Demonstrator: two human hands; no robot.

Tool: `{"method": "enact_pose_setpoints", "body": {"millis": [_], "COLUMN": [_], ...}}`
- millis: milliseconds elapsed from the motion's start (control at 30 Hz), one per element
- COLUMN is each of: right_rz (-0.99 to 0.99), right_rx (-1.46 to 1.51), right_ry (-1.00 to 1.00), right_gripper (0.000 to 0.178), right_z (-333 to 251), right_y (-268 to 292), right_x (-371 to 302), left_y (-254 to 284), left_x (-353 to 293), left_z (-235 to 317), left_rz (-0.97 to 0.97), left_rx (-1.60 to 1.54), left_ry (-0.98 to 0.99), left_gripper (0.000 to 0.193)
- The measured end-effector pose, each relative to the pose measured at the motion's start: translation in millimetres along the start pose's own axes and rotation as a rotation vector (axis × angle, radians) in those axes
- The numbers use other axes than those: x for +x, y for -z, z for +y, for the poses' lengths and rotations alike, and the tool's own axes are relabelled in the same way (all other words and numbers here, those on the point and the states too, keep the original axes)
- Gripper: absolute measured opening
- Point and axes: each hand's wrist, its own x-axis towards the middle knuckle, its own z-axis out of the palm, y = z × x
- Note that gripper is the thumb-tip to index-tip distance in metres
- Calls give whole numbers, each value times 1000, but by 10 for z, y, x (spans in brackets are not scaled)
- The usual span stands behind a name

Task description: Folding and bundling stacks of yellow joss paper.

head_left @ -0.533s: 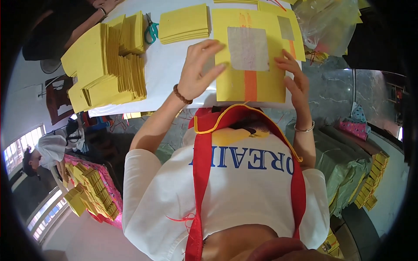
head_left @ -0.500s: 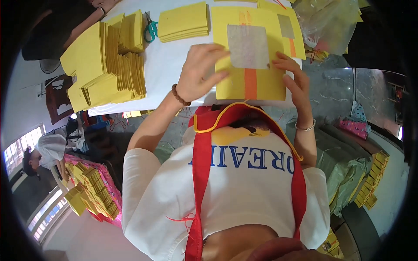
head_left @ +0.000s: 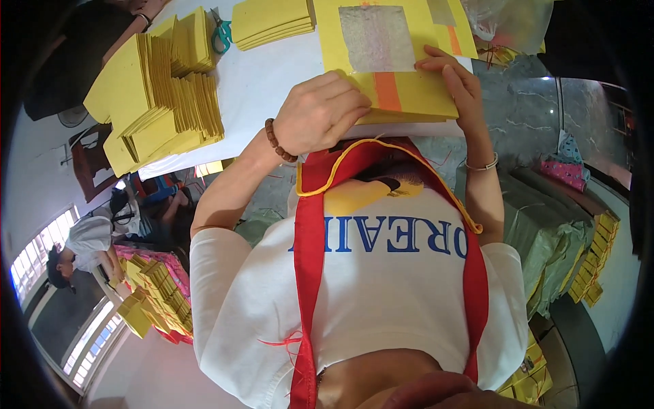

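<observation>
In front of me lies a yellow paper sheet with a silver-grey square in its middle and an orange stripe below. Its near part is bent up, and further yellow layers show under it. My left hand pinches the near left edge, its fingers curled together. At the right edge my right hand has its fingertips on the sheet beside the silver square, gripping the side. Another yellow sheet with a grey patch lies partly under it on the far right.
Left on the white table stand stacks of folded yellow paper. Teal-handled scissors lie by a flat yellow pile. A clear plastic bag is at far right. Another person sits at left; an arm shows far left.
My left hand has come down and right onto the sheet's near edge and closed on it. The near part of the sheet, flat before, is now bent up. The view has shifted slightly.
</observation>
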Motion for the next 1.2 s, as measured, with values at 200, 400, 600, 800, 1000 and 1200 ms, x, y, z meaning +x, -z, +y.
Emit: {"method": "enact_pose_setpoints", "body": {"millis": [200,400,600,800,1000,1200], "right_rz": [27,31,58,57,36,32], "right_rx": [-18,-21,59,-9,-14,65], "right_ry": [-33,-29,-58,-27,8,-14], "right_gripper": [40,41,39,43,61,67], "right_z": [-46,-55,-5,37,21,88], "right_y": [-34,-38,-25,-11,-9,13], "right_x": [-10,-6,-2,3,9,1], "left_y": [24,51,39,61,88,99], "left_x": [58,92,99,143,170,185], "left_z": [16,-3,-98,-140,-143,-129], "left_rz": [-13,-99,-109,-163,-190,-191], "left_rx": [-112,-281,-438,-554,-584,-637], "left_ry": [174,424,524,615,674,677], "left_gripper": [8,11,15,17,16,16]}}
